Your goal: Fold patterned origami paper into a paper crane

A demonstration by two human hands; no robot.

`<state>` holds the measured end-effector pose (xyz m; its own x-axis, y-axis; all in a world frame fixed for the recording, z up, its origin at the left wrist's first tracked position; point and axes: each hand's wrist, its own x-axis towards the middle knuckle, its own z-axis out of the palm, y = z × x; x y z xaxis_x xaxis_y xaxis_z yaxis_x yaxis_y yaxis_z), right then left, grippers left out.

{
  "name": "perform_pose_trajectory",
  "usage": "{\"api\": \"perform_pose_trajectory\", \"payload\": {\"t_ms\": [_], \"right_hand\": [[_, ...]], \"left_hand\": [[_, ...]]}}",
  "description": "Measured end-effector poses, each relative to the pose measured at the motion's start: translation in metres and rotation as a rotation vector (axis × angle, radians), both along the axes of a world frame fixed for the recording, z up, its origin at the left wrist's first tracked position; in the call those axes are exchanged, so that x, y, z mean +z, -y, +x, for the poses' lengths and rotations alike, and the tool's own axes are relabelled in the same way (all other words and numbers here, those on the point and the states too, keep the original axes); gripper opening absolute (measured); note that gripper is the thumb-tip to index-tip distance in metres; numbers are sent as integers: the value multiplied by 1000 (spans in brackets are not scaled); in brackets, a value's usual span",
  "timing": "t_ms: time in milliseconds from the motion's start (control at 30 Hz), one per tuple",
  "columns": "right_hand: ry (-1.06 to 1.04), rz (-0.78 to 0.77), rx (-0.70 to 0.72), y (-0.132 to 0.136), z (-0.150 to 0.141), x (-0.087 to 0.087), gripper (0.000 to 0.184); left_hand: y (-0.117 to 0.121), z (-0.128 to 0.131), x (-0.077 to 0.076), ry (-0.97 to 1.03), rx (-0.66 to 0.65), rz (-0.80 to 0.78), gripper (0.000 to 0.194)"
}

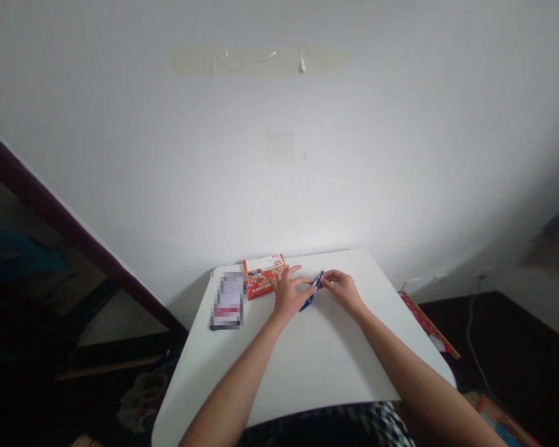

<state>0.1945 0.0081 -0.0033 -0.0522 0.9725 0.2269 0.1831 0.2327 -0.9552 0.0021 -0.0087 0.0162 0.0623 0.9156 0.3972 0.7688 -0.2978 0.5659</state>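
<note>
A small, flat blue item, perhaps a packet or a little box, is tilted up above the white table. My left hand grips it between thumb and index finger, while its other fingers spread out to the left. At the item's upper right end, my right hand pinches with thumb and fingertips. What exactly lies under those fingertips is too small to make out. Just behind my left hand, and partly covered by its fingers, lies an orange-red printed box with a white upper part.
A phone with a blurred screen lies on the table's left side. The white table has rounded corners and stands against a white wall with tape marks. A patterned red item is beyond the right edge. A cable hangs farther right.
</note>
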Motion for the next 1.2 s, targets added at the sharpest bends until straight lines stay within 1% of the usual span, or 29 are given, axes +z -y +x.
{"api": "perform_pose_trajectory", "payload": {"t_ms": [100,200,333,400,467,567,700,800,967,1100,1200], "right_hand": [[-28,-16,-7,-1,-1,-2,46],[40,-1,-5,0,-2,-4,44],[263,148,-33,0,-5,-8,32],[323,207,-20,0,-8,-12,29],[346,228,-50,0,-10,-15,29],[366,222,-102,0,-11,-17,26],[360,219,-125,1,-12,-19,18],[347,227,-144,2,-13,-19,16],[334,224,-157,3,-14,-18,20],[324,219,-176,3,-15,-20,24],[311,221,-186,2,-15,-21,28]], "left_hand": [[-3,-1,-5,3,-2,-6,3],[-6,-3,-8,42,17,15,8],[-7,-2,-8,87,50,18,12],[-6,-1,-7,95,53,11,13],[-6,0,-7,99,44,3,13],[-6,1,-7,97,24,-16,8],[-7,0,-6,85,7,-25,5],[-8,-1,-8,67,8,-22,4],[-7,-1,-9,36,27,-4,6],[-4,0,-6,34,14,25,4],[-3,1,-4,39,-3,24,6]]}}
